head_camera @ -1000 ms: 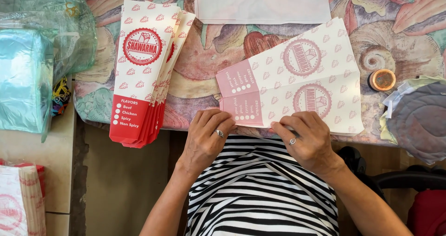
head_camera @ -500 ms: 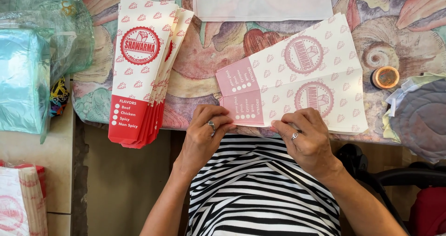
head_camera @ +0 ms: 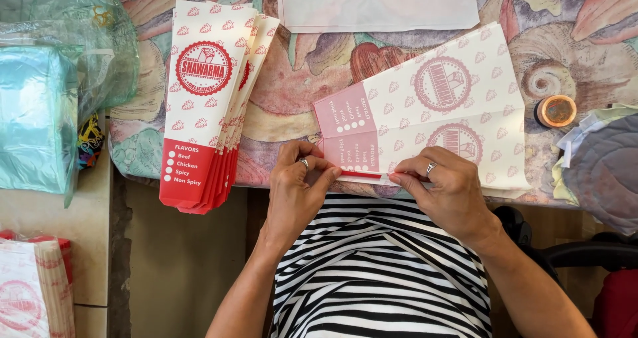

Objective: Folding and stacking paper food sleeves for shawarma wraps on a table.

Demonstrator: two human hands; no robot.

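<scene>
**Head view: near flap of a paper sleeve blank being folded**

A flat printed paper sleeve blank (head_camera: pixel 432 112), pink and cream, lies across the patterned worktop (head_camera: pixel 299 79) with its near long edge at the worktop's rim. That edge is pinched by both hands: the left hand (head_camera: pixel 299 192) at the pink end, the right hand (head_camera: pixel 445 192) further along, fingertips pressed on a narrow red strip. The step in hand is judged to be the creasing of this flap. An even press along the whole edge appears to be called for next. A stack of finished sleeves (head_camera: pixel 206 105) lies to the left, a tape roll (head_camera: pixel 556 111) to the right.
</scene>
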